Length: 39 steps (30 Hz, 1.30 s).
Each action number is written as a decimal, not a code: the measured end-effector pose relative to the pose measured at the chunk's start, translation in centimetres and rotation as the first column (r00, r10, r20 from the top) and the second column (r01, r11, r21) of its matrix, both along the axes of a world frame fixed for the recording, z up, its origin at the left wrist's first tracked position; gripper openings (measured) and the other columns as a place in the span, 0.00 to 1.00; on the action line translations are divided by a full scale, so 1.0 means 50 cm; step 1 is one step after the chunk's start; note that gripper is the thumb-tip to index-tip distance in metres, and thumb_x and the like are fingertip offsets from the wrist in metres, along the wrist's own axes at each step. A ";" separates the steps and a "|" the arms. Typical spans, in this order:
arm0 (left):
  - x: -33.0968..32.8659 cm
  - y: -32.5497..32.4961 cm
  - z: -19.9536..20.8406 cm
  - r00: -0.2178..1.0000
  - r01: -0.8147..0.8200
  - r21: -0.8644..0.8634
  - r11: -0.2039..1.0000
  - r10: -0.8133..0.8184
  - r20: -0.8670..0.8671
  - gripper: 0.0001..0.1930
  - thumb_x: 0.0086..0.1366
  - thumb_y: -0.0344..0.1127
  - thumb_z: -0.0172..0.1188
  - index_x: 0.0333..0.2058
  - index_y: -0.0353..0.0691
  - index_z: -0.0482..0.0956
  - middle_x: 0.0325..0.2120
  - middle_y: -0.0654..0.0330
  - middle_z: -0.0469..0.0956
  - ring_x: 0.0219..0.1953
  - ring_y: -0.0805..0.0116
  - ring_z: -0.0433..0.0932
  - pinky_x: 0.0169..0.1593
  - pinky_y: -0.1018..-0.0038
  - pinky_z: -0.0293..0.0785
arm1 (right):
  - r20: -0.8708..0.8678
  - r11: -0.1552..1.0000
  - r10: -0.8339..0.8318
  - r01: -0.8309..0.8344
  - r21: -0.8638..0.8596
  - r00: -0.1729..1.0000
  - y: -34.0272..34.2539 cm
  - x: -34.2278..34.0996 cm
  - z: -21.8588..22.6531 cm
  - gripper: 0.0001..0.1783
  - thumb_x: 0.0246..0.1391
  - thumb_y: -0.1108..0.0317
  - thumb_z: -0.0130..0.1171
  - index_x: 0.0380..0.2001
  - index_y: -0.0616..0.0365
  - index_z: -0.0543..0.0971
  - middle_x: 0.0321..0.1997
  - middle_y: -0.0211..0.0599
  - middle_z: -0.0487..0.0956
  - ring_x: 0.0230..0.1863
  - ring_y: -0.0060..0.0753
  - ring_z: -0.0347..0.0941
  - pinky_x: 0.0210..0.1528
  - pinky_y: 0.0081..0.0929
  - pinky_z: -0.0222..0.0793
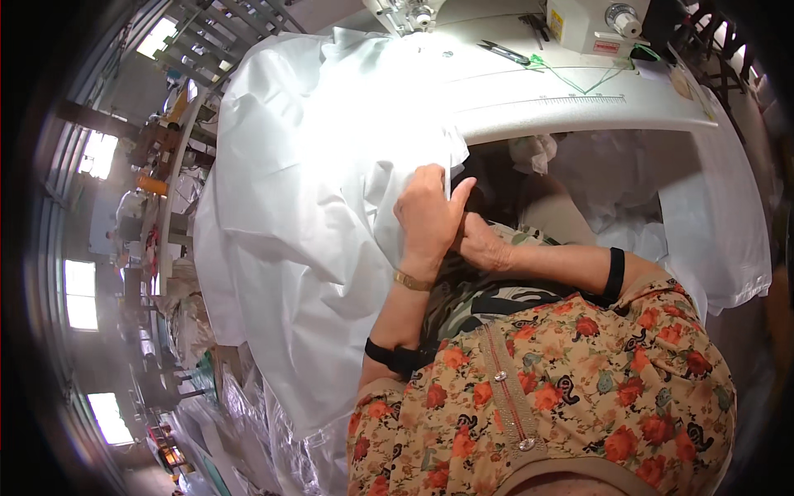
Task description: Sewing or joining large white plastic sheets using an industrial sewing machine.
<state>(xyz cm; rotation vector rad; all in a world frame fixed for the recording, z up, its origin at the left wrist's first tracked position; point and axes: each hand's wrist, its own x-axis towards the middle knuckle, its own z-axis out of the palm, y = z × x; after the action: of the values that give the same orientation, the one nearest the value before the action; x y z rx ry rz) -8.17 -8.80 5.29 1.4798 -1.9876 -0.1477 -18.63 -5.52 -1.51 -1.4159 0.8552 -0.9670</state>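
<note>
A large sheet of white fabric (306, 240) spills over the sewing machine table (496, 124) on the left and hangs down beside my lap. At its right edge, just off the table's front, my left hand (428, 217) has its fingers curled round the cloth, thumb sticking out to the right. Close below and to the right, my right hand (485, 243) is closed, touching or nearly touching the left. What lies in its fingers is hidden behind the left hand. Bright lamp light washes out the fabric near the sewing machine head (413, 15).
On the table lie thread snips (504, 53), green thread (583, 87) and a printed ruler scale (583, 98). A machine motor housing (591, 25) stands at the far right. More white cloth (719, 198) hangs at right. Clear plastic wrapping (248, 413) is piled lower left.
</note>
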 end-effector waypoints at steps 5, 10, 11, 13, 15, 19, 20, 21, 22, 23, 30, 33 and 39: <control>0.005 -0.012 -0.015 0.994 -0.044 -0.002 0.999 0.044 0.098 0.06 0.58 0.32 0.58 0.28 0.36 0.72 0.26 0.50 0.76 0.31 0.46 0.76 0.34 0.55 0.70 | -0.397 0.946 0.114 -0.221 -0.235 0.911 -0.018 -0.036 0.002 0.11 0.54 0.70 0.54 0.35 0.68 0.77 0.31 0.48 0.81 0.34 0.35 0.77 0.40 0.36 0.71; 0.029 0.021 -0.050 0.988 -0.114 0.014 0.993 0.112 0.105 0.03 0.57 0.28 0.54 0.29 0.36 0.71 0.26 0.49 0.75 0.32 0.45 0.76 0.36 0.55 0.70 | -0.005 0.973 -0.224 0.224 0.050 0.975 -0.099 -0.092 -0.029 0.10 0.57 0.69 0.54 0.37 0.66 0.77 0.32 0.36 0.81 0.34 0.21 0.75 0.40 0.23 0.73; 0.032 0.028 -0.051 0.985 -0.137 0.021 0.990 0.134 0.111 0.02 0.57 0.27 0.53 0.29 0.35 0.71 0.26 0.49 0.75 0.33 0.46 0.76 0.37 0.54 0.71 | 0.032 0.953 -0.229 0.218 0.209 0.973 -0.105 -0.093 -0.035 0.12 0.56 0.69 0.55 0.40 0.67 0.78 0.36 0.37 0.81 0.37 0.23 0.75 0.43 0.22 0.73; 0.040 0.036 -0.053 0.991 -0.130 0.040 0.991 0.129 0.015 0.03 0.57 0.27 0.53 0.30 0.34 0.72 0.27 0.48 0.76 0.32 0.45 0.76 0.36 0.55 0.71 | -0.078 0.976 -0.059 0.074 0.206 0.995 -0.111 -0.084 -0.024 0.15 0.55 0.71 0.54 0.44 0.67 0.78 0.40 0.38 0.81 0.41 0.27 0.75 0.47 0.24 0.72; 0.042 0.044 -0.038 0.990 -0.114 0.056 0.992 0.118 -0.080 0.03 0.58 0.26 0.53 0.31 0.33 0.72 0.28 0.48 0.77 0.32 0.44 0.76 0.36 0.56 0.71 | 0.068 0.988 0.035 -0.045 0.147 0.997 -0.099 -0.041 -0.056 0.17 0.54 0.73 0.53 0.47 0.66 0.78 0.42 0.38 0.81 0.44 0.30 0.75 0.51 0.27 0.70; 0.074 0.042 0.012 0.956 0.083 0.112 0.990 -0.047 -0.290 0.09 0.66 0.27 0.52 0.43 0.30 0.76 0.28 0.57 0.79 0.29 0.72 0.76 0.37 0.75 0.73 | 0.164 0.941 0.331 -0.339 0.018 0.929 -0.107 0.005 -0.049 0.17 0.55 0.70 0.52 0.48 0.64 0.74 0.36 0.32 0.77 0.38 0.25 0.71 0.42 0.27 0.69; 0.090 0.033 0.018 0.879 0.192 0.204 0.960 -0.076 -0.471 0.10 0.67 0.27 0.51 0.44 0.30 0.76 0.30 0.60 0.78 0.30 0.75 0.75 0.37 0.76 0.73 | 0.170 0.940 0.333 -0.340 0.013 0.927 -0.106 0.010 -0.045 0.17 0.55 0.70 0.52 0.48 0.64 0.74 0.36 0.32 0.77 0.38 0.25 0.71 0.42 0.27 0.69; 0.094 0.028 0.028 0.768 0.313 0.270 0.910 -0.075 -0.637 0.10 0.68 0.27 0.51 0.45 0.29 0.75 0.31 0.63 0.78 0.31 0.78 0.74 0.37 0.78 0.72 | 0.148 0.900 0.425 -0.434 0.029 0.893 -0.102 0.014 -0.033 0.17 0.55 0.69 0.52 0.47 0.63 0.74 0.33 0.31 0.75 0.35 0.24 0.69 0.38 0.26 0.68; 0.086 0.035 0.051 0.669 0.358 0.353 0.865 0.026 -0.743 0.12 0.70 0.27 0.50 0.49 0.28 0.73 0.33 0.65 0.76 0.30 0.81 0.71 0.35 0.83 0.70 | 0.127 0.852 0.513 -0.521 0.048 0.849 -0.096 0.017 -0.021 0.16 0.55 0.68 0.53 0.46 0.63 0.74 0.31 0.30 0.73 0.31 0.22 0.68 0.33 0.25 0.67; 0.088 0.036 0.047 0.671 0.357 0.354 0.864 0.026 -0.741 0.12 0.70 0.27 0.50 0.49 0.28 0.73 0.33 0.65 0.76 0.30 0.81 0.71 0.35 0.83 0.70 | 0.133 0.845 0.516 -0.528 0.084 0.846 -0.087 0.017 -0.009 0.15 0.55 0.68 0.53 0.44 0.62 0.73 0.29 0.27 0.71 0.28 0.19 0.66 0.29 0.22 0.64; 0.070 0.032 0.019 0.743 0.263 0.278 0.924 -0.011 -0.669 0.15 0.66 0.29 0.58 0.50 0.31 0.73 0.27 0.66 0.74 0.27 0.79 0.70 0.30 0.81 0.68 | 0.320 0.970 0.050 -0.123 0.211 0.946 -0.020 -0.001 0.030 0.11 0.54 0.70 0.53 0.41 0.64 0.73 0.25 0.27 0.72 0.26 0.19 0.68 0.28 0.22 0.67; 0.035 0.037 0.052 0.934 0.120 0.015 0.993 -0.108 -0.341 0.14 0.64 0.31 0.61 0.47 0.33 0.75 0.27 0.63 0.74 0.26 0.76 0.70 0.30 0.80 0.68 | 0.260 0.993 -0.001 -0.030 0.118 0.966 -0.014 -0.010 0.023 0.12 0.55 0.70 0.53 0.41 0.65 0.73 0.22 0.35 0.76 0.23 0.30 0.74 0.29 0.29 0.71; 0.020 -0.003 0.079 0.986 -0.034 0.020 0.999 0.030 0.162 0.18 0.57 0.34 0.67 0.44 0.33 0.76 0.18 0.58 0.73 0.21 0.64 0.74 0.29 0.70 0.70 | -0.466 0.904 -0.045 -0.162 -0.395 0.884 0.030 -0.010 0.095 0.15 0.55 0.60 0.57 0.37 0.62 0.76 0.24 0.52 0.78 0.29 0.57 0.76 0.32 0.49 0.70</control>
<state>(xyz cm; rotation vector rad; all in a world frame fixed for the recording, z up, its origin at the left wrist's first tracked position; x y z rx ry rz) -7.16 -8.93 9.25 1.5813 -2.0947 -0.0379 -19.11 -4.04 3.23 -2.1006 0.9760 -0.8006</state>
